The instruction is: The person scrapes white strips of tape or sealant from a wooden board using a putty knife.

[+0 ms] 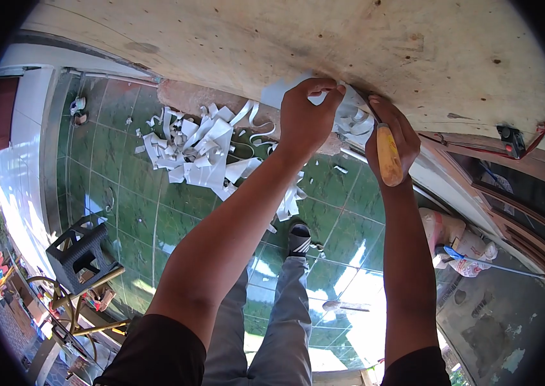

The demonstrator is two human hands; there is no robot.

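Note:
My left hand is raised to the overhead wooden board, thumb and forefinger pinched at the edge of a white strip that hangs from it. Close beside it, my right hand wraps round a wooden-handled tool with a thin metal shank. The shank points up toward the board, and its tip is hidden by the strip and my fingers. Bits of the strip curl down between the two hands.
A heap of white strips and scraps lies on the green tiled floor. A dark plastic stool stands to the left. Sacks and a blue-headed pole are at the right. A flat tool lies on the floor.

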